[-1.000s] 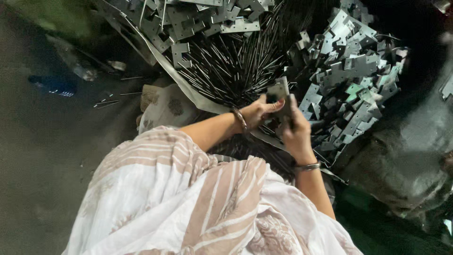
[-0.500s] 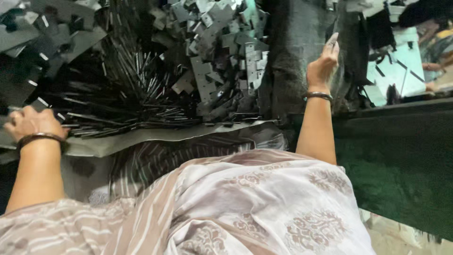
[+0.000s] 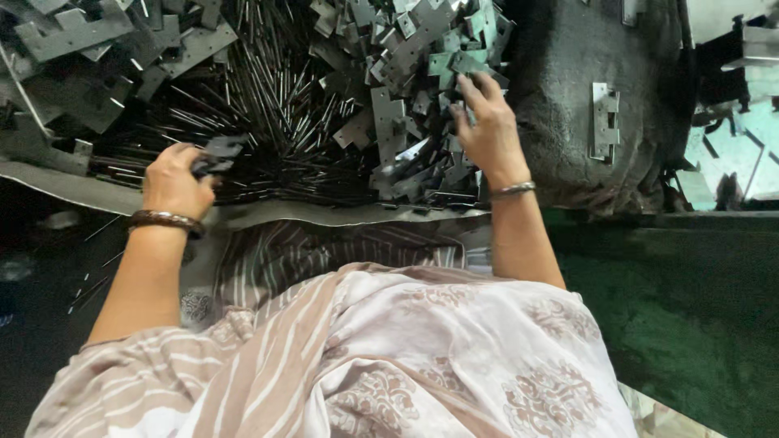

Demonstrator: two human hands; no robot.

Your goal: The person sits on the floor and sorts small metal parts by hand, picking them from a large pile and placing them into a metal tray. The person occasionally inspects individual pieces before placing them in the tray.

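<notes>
Left hand (image 3: pixel 172 180) closed around small dark flat metal piece (image 3: pixel 215 154), fingers curled, piece pinched against thumb; hand sits at near edge of heap of thin dark steel pins (image 3: pixel 276 122). Right hand (image 3: pixel 485 130) rests on pile of grey stamped metal plates (image 3: pixel 406 89), fingers spread and bent, tips among plates; whether one is gripped, cannot tell. Metal bangle on each wrist. Single grey hinge-shaped plate (image 3: pixel 604 122) lies apart on dark sacking (image 3: pixel 568 73), right of hand. Striped, printed pale cloth (image 3: pixel 389 357) covers lap.

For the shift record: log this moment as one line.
left hand: grips small dark metal piece | right hand: fingers spread on pile of flat metal brackets | between: heap of thin metal rods
</notes>
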